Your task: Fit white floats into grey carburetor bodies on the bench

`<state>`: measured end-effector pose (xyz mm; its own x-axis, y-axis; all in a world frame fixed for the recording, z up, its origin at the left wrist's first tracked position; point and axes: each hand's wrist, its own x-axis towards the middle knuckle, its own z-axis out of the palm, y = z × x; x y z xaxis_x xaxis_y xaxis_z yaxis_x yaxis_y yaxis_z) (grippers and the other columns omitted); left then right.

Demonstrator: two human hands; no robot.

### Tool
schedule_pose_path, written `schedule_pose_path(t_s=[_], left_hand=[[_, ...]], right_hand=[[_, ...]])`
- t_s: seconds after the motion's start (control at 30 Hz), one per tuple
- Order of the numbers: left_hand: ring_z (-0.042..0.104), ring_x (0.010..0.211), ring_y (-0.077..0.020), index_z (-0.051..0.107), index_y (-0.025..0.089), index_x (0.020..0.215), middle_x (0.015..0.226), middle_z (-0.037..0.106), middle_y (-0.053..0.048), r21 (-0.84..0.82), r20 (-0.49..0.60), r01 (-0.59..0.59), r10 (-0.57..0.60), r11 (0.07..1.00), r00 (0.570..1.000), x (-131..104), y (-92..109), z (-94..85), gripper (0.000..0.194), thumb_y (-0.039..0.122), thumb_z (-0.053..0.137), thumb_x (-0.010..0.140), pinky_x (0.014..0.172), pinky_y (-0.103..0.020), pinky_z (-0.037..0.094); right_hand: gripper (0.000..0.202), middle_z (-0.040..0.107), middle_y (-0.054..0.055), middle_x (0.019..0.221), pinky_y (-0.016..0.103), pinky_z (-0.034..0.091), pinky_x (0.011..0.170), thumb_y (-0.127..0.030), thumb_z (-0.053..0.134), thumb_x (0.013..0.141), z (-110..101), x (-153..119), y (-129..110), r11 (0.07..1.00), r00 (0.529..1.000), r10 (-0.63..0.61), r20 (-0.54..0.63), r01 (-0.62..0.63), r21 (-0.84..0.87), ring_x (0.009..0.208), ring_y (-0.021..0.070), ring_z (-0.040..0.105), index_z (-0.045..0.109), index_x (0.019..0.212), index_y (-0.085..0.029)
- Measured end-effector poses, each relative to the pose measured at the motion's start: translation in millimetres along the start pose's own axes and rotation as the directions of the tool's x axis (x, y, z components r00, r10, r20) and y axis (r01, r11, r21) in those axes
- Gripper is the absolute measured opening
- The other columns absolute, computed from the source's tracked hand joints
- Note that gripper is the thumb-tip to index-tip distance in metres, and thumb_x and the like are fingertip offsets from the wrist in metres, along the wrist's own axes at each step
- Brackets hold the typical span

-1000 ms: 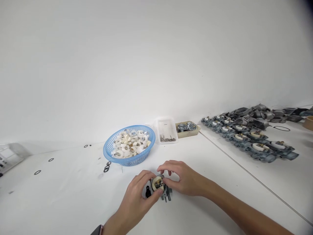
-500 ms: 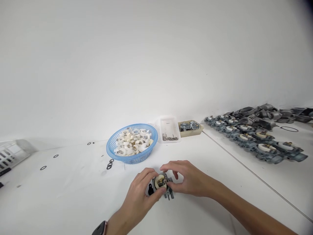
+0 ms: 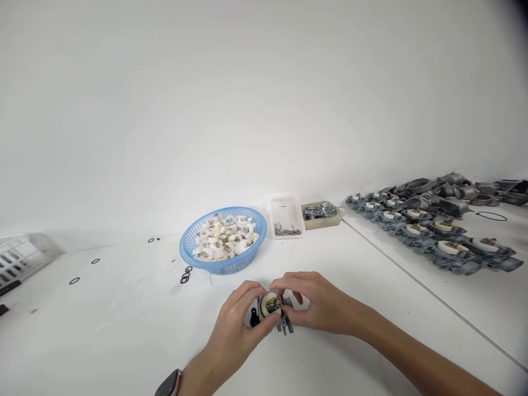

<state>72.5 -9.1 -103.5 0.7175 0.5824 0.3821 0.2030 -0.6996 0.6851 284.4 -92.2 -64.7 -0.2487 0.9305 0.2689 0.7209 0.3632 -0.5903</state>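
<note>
A carburetor body (image 3: 287, 319) lies on the white table in front of me, its cream-coloured float (image 3: 270, 304) and small brass parts facing up. My left hand (image 3: 241, 316) curls round its left side, with the thumb at the near edge of the float and the fingertips at the far edge. On the other side, my right hand (image 3: 313, 302) grips the carburetor, index finger at the far edge and thumb near the float's right side. Whether a small pin sits between the right fingertips, I cannot tell. A black part sticks out on the left below my left palm.
A blue basket (image 3: 192, 265) holds several white floats. Beside it stand a white tray (image 3: 289, 210) with metal pins and a beige box (image 3: 325, 223) with metal parts. Rows of carburetors (image 3: 412, 231) fill the right. Black O-rings (image 3: 185, 278) lie left; a thin rod (image 3: 412, 279) crosses the table.
Both hands stay at the carburetor with only slight finger shifts. The right hand's fingers have drawn a little closer together. The view has shifted slightly.
</note>
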Motion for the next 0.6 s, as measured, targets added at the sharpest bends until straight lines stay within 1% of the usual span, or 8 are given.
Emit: schedule_pose_path(t_s=[0.23, 0.5, 0.6], left_hand=[[0.062, 0.097, -0.0222, 0.062, 0.025, 0.107, 0.108, 0.064, -0.005, 0.007, 0.01, 0.002, -0.002, 1.0, 1.0, -1.1, -1.6, -0.1, 0.017, 0.027, 0.068, 0.091, 0.087, -0.036, 0.052], [0.062, 0.097, -0.022, 0.062, 0.024, 0.108, 0.109, 0.063, -0.005, 0.018, 0.007, -0.015, 0.015, 1.0, 1.0, 0.2, -4.6, 1.6, 0.018, 0.028, 0.068, 0.092, 0.087, -0.036, 0.051], [0.062, 0.098, -0.0224, 0.061, 0.024, 0.108, 0.11, 0.064, -0.005, 0.027, 0.01, -0.016, 0.016, 0.999, 1.0, -0.4, -4.8, 1.0, 0.019, 0.03, 0.068, 0.092, 0.087, -0.036, 0.051]], right_hand=[[0.033, 0.071, -0.002, 0.096, 0.026, 0.044, 0.071, -0.017, 0.063, 0.085, 0.3, -0.3, 1.6, 0.999, 1.0, -0.017, 0.005, 0.017, -0.028, 0.069, 0.0131, 0.052, 0.068, 0.115, -0.029], [0.037, 0.072, -0.001, 0.099, 0.027, 0.045, 0.072, -0.018, 0.062, 0.086, 0.5, -1.0, 2.8, 0.998, 0.999, -0.028, 0.026, 0.029, -0.055, 0.069, 0.0135, 0.053, 0.067, 0.121, -0.03], [0.04, 0.072, -0.002, 0.1, 0.029, 0.046, 0.075, -0.019, 0.063, 0.085, -1.3, -2.0, 1.4, 0.997, 1.0, -0.021, 0.019, 0.023, -0.08, 0.07, 0.0141, 0.054, 0.066, 0.123, -0.032]])
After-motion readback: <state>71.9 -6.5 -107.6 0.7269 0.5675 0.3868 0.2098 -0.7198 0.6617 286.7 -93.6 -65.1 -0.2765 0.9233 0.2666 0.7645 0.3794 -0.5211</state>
